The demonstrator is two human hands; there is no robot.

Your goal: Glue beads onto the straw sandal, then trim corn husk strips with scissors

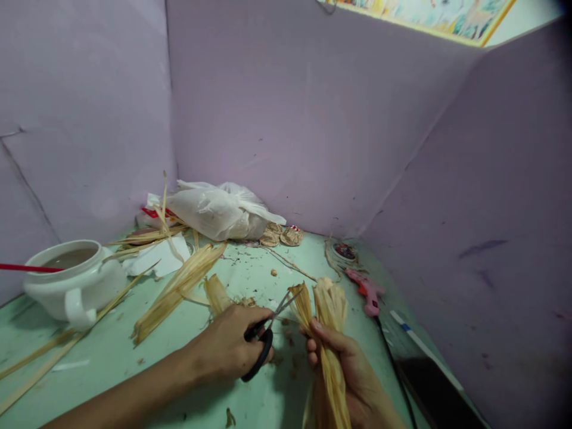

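My left hand (230, 342) is closed round the black handles of a pair of scissors (264, 351). Their metal blades stand slightly apart and point up and to the right, at the edge of a dried corn husk strip (302, 301). In my right hand (351, 360) is an upright bundle of dried corn husks (331, 304), gripped between thumb and fingers, with its lower end hanging towards me. Whether the blades touch the strip I cannot tell. Behind my left hand lies a short husk piece (217, 293), partly hidden.
A white pot (74, 283) with a red stick stands at the left, near loose husks (179, 292). At the back are a white plastic bag (218, 211) and braided pieces (290, 236). A pink glue gun (369, 292) and a dark flat object (433, 393) lie at the right. Walls enclose the table.
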